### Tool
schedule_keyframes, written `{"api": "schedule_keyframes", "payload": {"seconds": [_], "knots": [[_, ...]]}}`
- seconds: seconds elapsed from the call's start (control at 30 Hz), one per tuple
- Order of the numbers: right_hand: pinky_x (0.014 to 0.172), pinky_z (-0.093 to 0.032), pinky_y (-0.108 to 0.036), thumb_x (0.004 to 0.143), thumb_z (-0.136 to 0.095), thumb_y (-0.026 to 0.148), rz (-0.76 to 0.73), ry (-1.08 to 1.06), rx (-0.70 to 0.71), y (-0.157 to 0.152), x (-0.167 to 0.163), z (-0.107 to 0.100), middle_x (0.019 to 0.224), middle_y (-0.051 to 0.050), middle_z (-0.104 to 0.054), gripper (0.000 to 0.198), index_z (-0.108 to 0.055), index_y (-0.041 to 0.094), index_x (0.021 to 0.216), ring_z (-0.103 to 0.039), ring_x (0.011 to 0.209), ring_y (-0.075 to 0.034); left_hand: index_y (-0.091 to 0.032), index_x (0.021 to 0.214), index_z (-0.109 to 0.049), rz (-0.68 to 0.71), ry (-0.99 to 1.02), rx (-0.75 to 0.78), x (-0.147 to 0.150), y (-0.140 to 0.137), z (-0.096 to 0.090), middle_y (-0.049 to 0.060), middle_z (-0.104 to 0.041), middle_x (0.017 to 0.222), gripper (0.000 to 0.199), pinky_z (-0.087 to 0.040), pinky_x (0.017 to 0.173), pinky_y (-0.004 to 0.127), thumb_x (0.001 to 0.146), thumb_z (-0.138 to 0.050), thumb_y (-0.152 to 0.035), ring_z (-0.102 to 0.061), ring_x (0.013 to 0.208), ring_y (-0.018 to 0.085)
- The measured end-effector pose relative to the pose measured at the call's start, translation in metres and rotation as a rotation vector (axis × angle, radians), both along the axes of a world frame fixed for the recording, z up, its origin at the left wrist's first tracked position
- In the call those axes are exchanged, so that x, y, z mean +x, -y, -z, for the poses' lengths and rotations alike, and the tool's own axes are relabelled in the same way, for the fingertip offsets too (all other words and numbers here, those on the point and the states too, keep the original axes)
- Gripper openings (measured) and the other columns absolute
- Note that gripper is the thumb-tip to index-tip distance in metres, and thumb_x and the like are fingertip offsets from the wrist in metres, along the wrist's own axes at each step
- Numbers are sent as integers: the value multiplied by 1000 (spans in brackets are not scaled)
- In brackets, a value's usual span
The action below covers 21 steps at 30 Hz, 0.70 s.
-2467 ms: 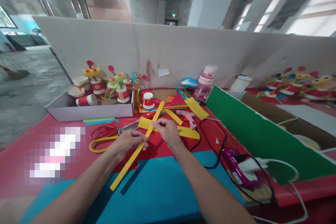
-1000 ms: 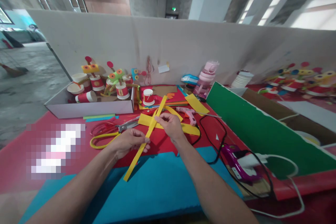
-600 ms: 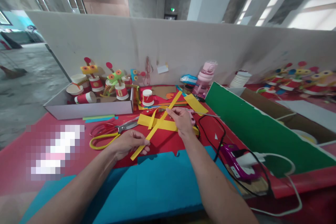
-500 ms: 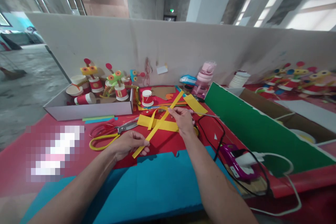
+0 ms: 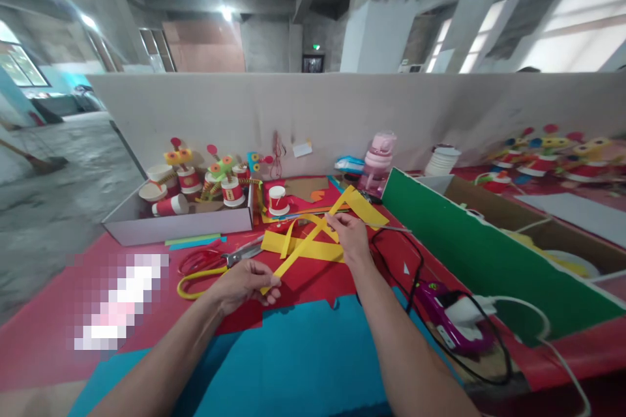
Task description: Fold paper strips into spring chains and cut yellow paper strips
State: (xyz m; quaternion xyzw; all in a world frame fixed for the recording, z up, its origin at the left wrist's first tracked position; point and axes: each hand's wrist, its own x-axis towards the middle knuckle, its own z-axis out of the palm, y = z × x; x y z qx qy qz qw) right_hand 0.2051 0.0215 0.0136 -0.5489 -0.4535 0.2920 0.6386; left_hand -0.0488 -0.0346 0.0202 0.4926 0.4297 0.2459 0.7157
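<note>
A narrow yellow paper strip (image 5: 299,253) stretches diagonally between my two hands above the red table. Its lower end is pinched in the fingers of my left hand (image 5: 250,283). Farther up, thumb and fingers of my right hand (image 5: 349,234) are closed on the same strip. A curled yellow strip (image 5: 287,239) crosses behind it; whether a hand touches that one, I cannot tell. Beneath lies a wider yellow paper piece (image 5: 274,242), with another yellow piece (image 5: 369,210) beyond my right hand. Yellow-handled scissors (image 5: 195,283) rest beside my left hand, blades partly over red-handled ones (image 5: 195,259).
Blue sheet (image 5: 303,352) covers the near edge. A white box (image 5: 195,227) of paper-cup figures stands left, a single paper cup (image 5: 278,201) behind my hands. At right are a green-sided box (image 5: 469,254), a purple power strip (image 5: 447,326) and cables. A white partition (image 5: 205,104) closes the back.
The camera view has tilted up, so the table sits lower. My hands keep hold of the strip, whose lower end now protrudes less past my left fingers.
</note>
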Motion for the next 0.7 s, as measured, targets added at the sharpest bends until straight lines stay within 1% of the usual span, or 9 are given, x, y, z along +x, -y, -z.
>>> {"api": "schedule_keyframes", "payload": {"seconds": [0.13, 0.23, 0.33, 0.43, 0.5, 0.7], "knots": [[56, -37, -25, 64, -70, 55, 19, -41, 36, -1, 3, -2, 50, 2, -57, 38, -64, 18, 57, -49, 53, -12, -9, 68, -67, -13, -5, 3, -1, 0, -1, 8, -70, 65, 32, -46, 53, 24, 60, -82, -36, -63, 56, 14], [57, -37, -26, 65, -68, 56, 17, -66, 50, -1, 6, -4, 48, 2, -55, 39, -61, 18, 55, -47, 49, -12, -10, 67, -64, -20, 2, 8, 0, 0, 0, 8, -70, 65, 32, -46, 53, 24, 59, -82, -35, -62, 55, 13], [56, -35, -26, 66, -67, 55, 20, -49, 54, -1, 8, -3, 47, 3, -54, 39, -60, 19, 53, -45, 48, -11, -12, 63, -59, -28, 1, 34, 4, -1, 6, 4, -67, 57, 33, -43, 50, 23, 59, -82, -37, -57, 47, 11], [56, -34, -26, 67, -67, 54, 30, -27, 59, -3, 9, 1, 47, 2, -54, 39, -59, 19, 52, -46, 49, -12, -14, 60, -55, -56, -50, 106, 5, -2, 11, 1, -62, 47, 36, -36, 43, 21, 58, -81, -40, -50, 41, 9], [57, -35, -26, 67, -67, 54, 30, -31, 63, -5, 9, 3, 47, 2, -54, 39, -60, 19, 52, -46, 51, -12, -15, 59, -54, -68, -83, 151, 5, -3, 12, 0, -60, 45, 37, -34, 42, 21, 59, -80, -42, -48, 39, 9], [57, -35, -26, 65, -69, 53, 30, -107, 58, -8, 9, 5, 49, 2, -53, 39, -58, 19, 52, -46, 54, -13, -14, 62, -59, -120, -98, 284, 2, -4, 7, 0, -61, 50, 34, -38, 49, 22, 65, -75, -43, -50, 45, 9]]}}
